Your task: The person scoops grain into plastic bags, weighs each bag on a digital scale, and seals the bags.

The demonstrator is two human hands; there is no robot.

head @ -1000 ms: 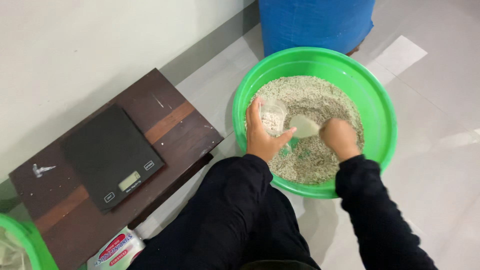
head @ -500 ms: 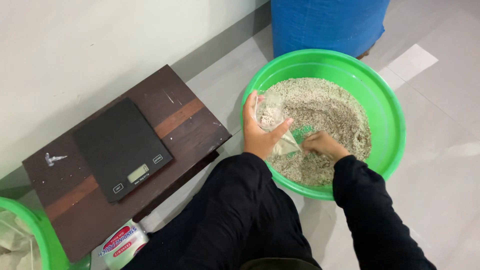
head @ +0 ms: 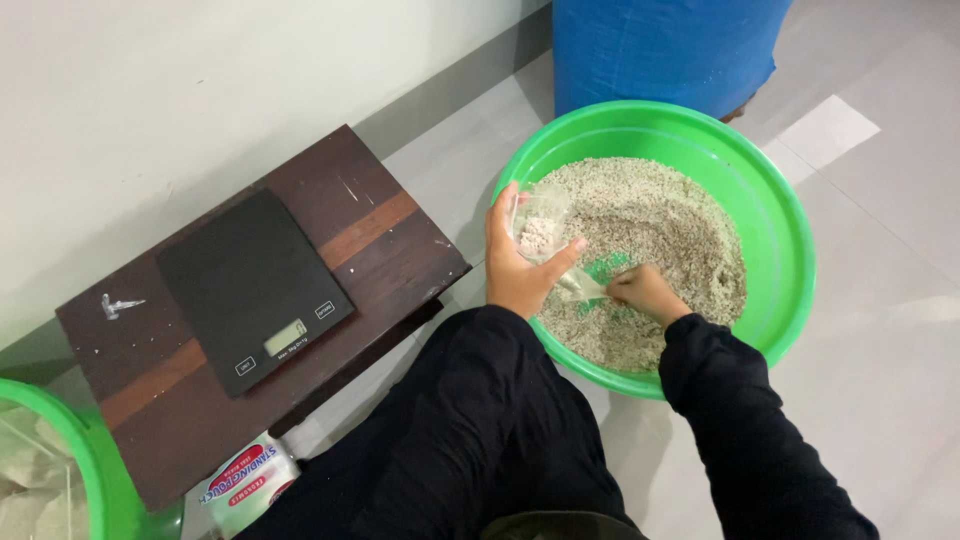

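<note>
Left hand (head: pixel 515 268) closed around small clear pouch (head: pixel 541 225), partly filled with pale grains, held over near rim of green basin (head: pixel 790 250). Right hand (head: pixel 645 294) fisted just beside, low in the grain (head: pixel 660 215); contents unclear. Black scale (head: pixel 252 285) on dark stool (head: pixel 400 225), well apart.

Both my hands sit low inside the basin (head: pixel 790 250), its green wall curving round them on the far and right sides; only up and back toward me is open. My left hand (head: pixel 515 270) is by the near-left rim, my right hand (head: pixel 645 293) just beside it, with a small bag (head: pixel 545 232) between them. Left of my left hand, past a strip of bare floor (head: pixel 450 170), stands a low table (head: pixel 390 215) carrying a scale (head: pixel 250 285). Beyond the basin a blue sack (head: pixel 660 45) blocks the far side. Right of my right hand, outside the rim, the floor lies open.
</note>
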